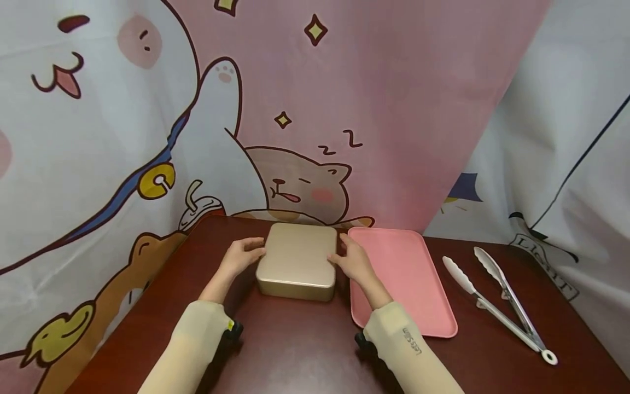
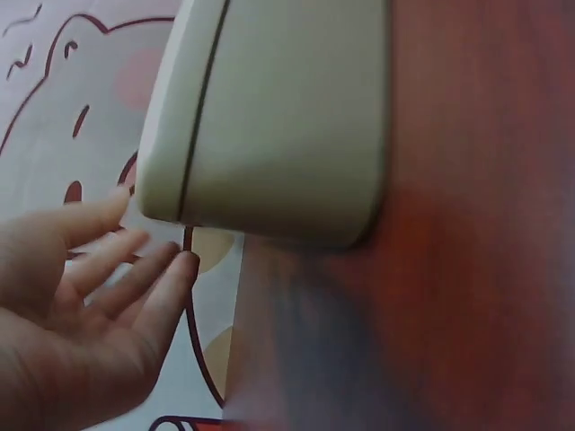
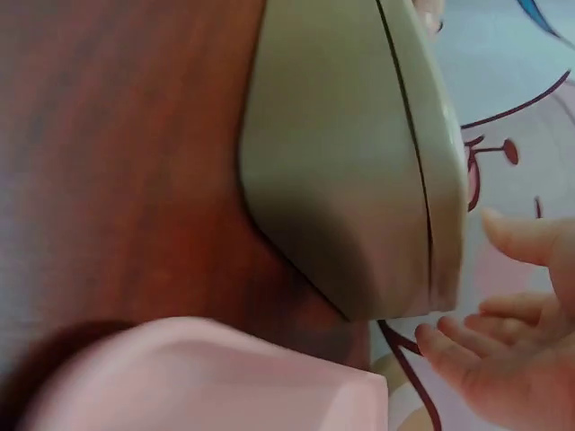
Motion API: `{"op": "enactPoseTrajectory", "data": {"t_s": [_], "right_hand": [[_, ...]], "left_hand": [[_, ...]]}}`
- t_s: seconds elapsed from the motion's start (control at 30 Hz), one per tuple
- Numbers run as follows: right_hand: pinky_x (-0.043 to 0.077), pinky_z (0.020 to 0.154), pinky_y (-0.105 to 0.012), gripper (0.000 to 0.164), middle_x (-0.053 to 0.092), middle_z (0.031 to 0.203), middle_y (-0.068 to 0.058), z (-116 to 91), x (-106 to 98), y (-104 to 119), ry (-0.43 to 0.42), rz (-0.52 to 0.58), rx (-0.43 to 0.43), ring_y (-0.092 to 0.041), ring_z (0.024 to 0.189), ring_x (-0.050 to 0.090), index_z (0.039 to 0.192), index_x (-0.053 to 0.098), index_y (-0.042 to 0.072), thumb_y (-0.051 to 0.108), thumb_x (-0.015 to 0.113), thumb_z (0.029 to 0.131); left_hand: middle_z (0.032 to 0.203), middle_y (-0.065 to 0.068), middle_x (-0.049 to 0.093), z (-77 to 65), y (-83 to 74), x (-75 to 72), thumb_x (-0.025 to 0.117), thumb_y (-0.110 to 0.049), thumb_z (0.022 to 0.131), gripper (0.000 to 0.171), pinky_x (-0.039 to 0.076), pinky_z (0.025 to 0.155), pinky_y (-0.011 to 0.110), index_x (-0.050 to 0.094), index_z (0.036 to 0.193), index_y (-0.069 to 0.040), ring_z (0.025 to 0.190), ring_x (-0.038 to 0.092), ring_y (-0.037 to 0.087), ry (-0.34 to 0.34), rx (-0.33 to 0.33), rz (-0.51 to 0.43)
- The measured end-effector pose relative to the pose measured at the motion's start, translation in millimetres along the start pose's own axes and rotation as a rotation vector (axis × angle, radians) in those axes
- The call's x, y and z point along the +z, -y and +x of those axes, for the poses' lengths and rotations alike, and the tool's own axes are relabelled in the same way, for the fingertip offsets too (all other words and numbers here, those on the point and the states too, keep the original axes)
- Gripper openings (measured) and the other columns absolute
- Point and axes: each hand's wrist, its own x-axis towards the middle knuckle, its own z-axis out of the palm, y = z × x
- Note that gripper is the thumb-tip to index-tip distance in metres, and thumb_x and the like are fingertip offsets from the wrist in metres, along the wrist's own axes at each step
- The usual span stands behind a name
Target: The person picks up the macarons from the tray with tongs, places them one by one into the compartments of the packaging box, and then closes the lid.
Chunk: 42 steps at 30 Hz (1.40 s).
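A gold rectangular tin box (image 1: 297,254) with rounded corners lies flat on the table, its lid on; a thin dark seam runs below the lid in both wrist views. My left hand (image 1: 240,255) is at the box's left side, fingers loosely spread toward the lid edge. In the left wrist view, that hand (image 2: 99,305) shows a small gap to the box. On the opposite side is my right hand (image 1: 355,259), its thumb tip over the lid's right edge. The right wrist view shows its fingers (image 3: 454,355) relaxed near the lid; whether they touch is unclear.
A pink tray (image 1: 408,279) lies right of the box, partly under my right forearm. Farther right, metal tongs (image 1: 512,312) with white tips lie spread on the dark red-brown table (image 1: 295,345). A cartoon-printed curtain (image 1: 403,109) hangs behind the table's back edge.
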Motion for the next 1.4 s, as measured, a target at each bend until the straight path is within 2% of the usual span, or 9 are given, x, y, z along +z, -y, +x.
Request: {"op": "enactPoseTrajectory", "data": {"t_s": [0.23, 0.37, 0.47, 0.6, 0.73, 0.87, 1.07, 1.2, 1.4], "right_hand": [[0.025, 0.122, -0.052, 0.068, 0.025, 0.163, -0.023, 16.5, 11.0, -12.7, 0.091, -0.017, -0.096, -0.04, 0.15, 0.027, 0.154, 0.028, -0.007, 0.015, 0.061, 0.098], [0.026, 0.121, -0.052, 0.062, 0.029, 0.161, -0.024, 18.2, 14.0, -13.4, 0.111, -0.091, -0.11, -0.039, 0.149, 0.029, 0.153, 0.031, -0.006, 0.018, 0.057, 0.101], [0.029, 0.12, -0.052, 0.06, 0.035, 0.158, -0.024, 23.8, 9.6, -10.0, 0.065, -0.077, -0.117, -0.04, 0.147, 0.034, 0.151, 0.036, -0.005, 0.018, 0.058, 0.1], [0.034, 0.116, -0.053, 0.054, 0.045, 0.152, -0.025, 28.9, 6.6, -12.3, 0.02, 0.018, -0.042, -0.042, 0.142, 0.041, 0.148, 0.044, -0.003, 0.017, 0.059, 0.1], [0.041, 0.112, -0.051, 0.049, 0.048, 0.148, -0.027, 29.6, 11.6, -22.6, 0.097, 0.287, 0.095, -0.041, 0.136, 0.049, 0.147, 0.043, -0.006, 0.015, 0.052, 0.104], [0.045, 0.11, -0.047, 0.049, 0.054, 0.141, -0.027, 30.2, 13.4, -26.1, 0.137, 0.537, 0.233, -0.035, 0.128, 0.057, 0.142, 0.048, -0.009, 0.023, 0.05, 0.105], [0.051, 0.103, -0.044, 0.048, 0.064, 0.127, -0.025, 27.0, 11.4, -21.1, 0.096, 0.45, 0.29, -0.03, 0.111, 0.066, 0.132, 0.058, -0.01, 0.029, 0.053, 0.104], [0.054, 0.099, -0.042, 0.043, 0.067, 0.121, -0.026, 29.1, 12.1, -18.9, 0.067, 0.465, 0.286, -0.023, 0.103, 0.067, 0.127, 0.06, -0.012, 0.023, 0.053, 0.104], [0.052, 0.102, -0.041, 0.045, 0.061, 0.13, -0.028, 31.5, 7.9, -21.8, 0.109, 0.497, 0.272, -0.023, 0.11, 0.065, 0.134, 0.054, -0.012, 0.022, 0.052, 0.105]], "left_hand": [[0.166, 0.016, 0.019, 24.7, 8.0, 4.4, 0.049, -0.022, 0.106, 0.06, 0.018, 0.123, 0.056, 0.025, 0.159, -0.008, 0.154, 0.016, 0.037, 0.232, 0.092, 0.071], [0.168, 0.014, 0.013, 29.8, 13.8, 3.6, 0.048, -0.018, 0.106, 0.064, 0.01, 0.124, 0.057, 0.016, 0.161, -0.009, 0.155, 0.009, 0.036, 0.296, 0.091, 0.039], [0.167, 0.016, 0.016, 34.1, 11.8, 0.5, 0.052, -0.017, 0.104, 0.067, 0.012, 0.124, 0.058, 0.017, 0.16, -0.009, 0.155, 0.011, 0.037, 0.279, 0.115, 0.017], [0.163, 0.022, 0.027, 37.6, 8.3, -2.2, 0.058, -0.017, 0.101, 0.068, 0.023, 0.12, 0.059, 0.024, 0.158, -0.004, 0.152, 0.022, 0.041, 0.258, 0.135, 0.026], [0.159, 0.026, 0.031, 37.5, 10.9, -0.9, 0.055, -0.02, 0.103, 0.065, 0.033, 0.117, 0.056, 0.025, 0.157, 0.0, 0.146, 0.034, 0.043, 0.276, 0.096, 0.02], [0.156, 0.028, 0.035, 37.4, 15.8, 1.2, 0.047, -0.03, 0.107, 0.062, 0.038, 0.115, 0.053, 0.028, 0.155, 0.003, 0.141, 0.042, 0.043, 0.258, 0.004, -0.037], [0.15, 0.027, 0.046, 31.0, 18.4, 8.1, 0.053, -0.033, 0.104, 0.06, 0.043, 0.112, 0.046, 0.04, 0.149, 0.005, 0.136, 0.05, 0.038, 0.165, -0.082, -0.155], [0.148, 0.028, 0.047, 30.8, 16.1, 11.0, 0.054, -0.03, 0.104, 0.057, 0.044, 0.111, 0.046, 0.043, 0.148, 0.005, 0.135, 0.051, 0.04, 0.136, -0.088, -0.168], [0.153, 0.027, 0.042, 30.6, 9.3, 14.0, 0.051, -0.026, 0.105, 0.055, 0.042, 0.112, 0.049, 0.039, 0.151, 0.002, 0.137, 0.048, 0.04, 0.142, -0.071, -0.157]]}}
